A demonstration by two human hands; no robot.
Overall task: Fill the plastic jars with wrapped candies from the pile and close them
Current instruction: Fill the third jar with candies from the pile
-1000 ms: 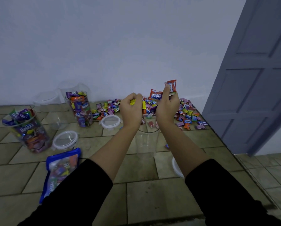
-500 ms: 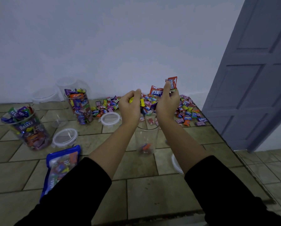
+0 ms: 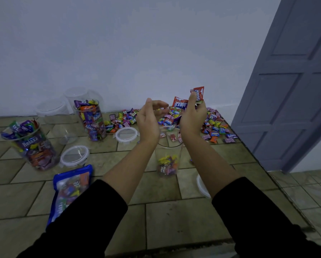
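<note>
On a tiled surface (image 3: pixel 165 220) beside a grey door (image 3: pixel 295 81), a person in black sleeves (image 3: pixel 81 229) works over an open jar (image 3: pixel 168 151) at the centre of the scene, with a few wrapped candies lying at its bottom. Nearest the camera, at 8 o'clock of that jar, lies a blue candy bag (image 3: pixel 70 189). At 4 o'clock a white lid (image 3: pixel 202 185) shows partly behind the right forearm. A near clear lid (image 3: pixel 75 155) rests at 9 o'clock and a far clear lid (image 3: pixel 127 134) at 10 o'clock.

Above the jar's mouth, the left hand (image 3: pixel 148 118) is raised with fingers loosely curved and apart, nothing in them. The right hand (image 3: pixel 192 116), just beside it at 3 o'clock, pinches red candies (image 3: pixel 198 93) between thumb and fingers, with more wrappers bunched in its palm.

A near filled jar (image 3: pixel 31 146) stands at 9 o'clock and a far filled jar (image 3: pixel 92 120) at 10 o'clock, both heaped above the rim and uncapped. The pile (image 3: pixel 122 120) spreads at 12 o'clock behind the hands, along the foot of the white wall (image 3: pixel 118 43). Empty jars (image 3: pixel 51 112) stand farthest back at 10 o'clock.
</note>
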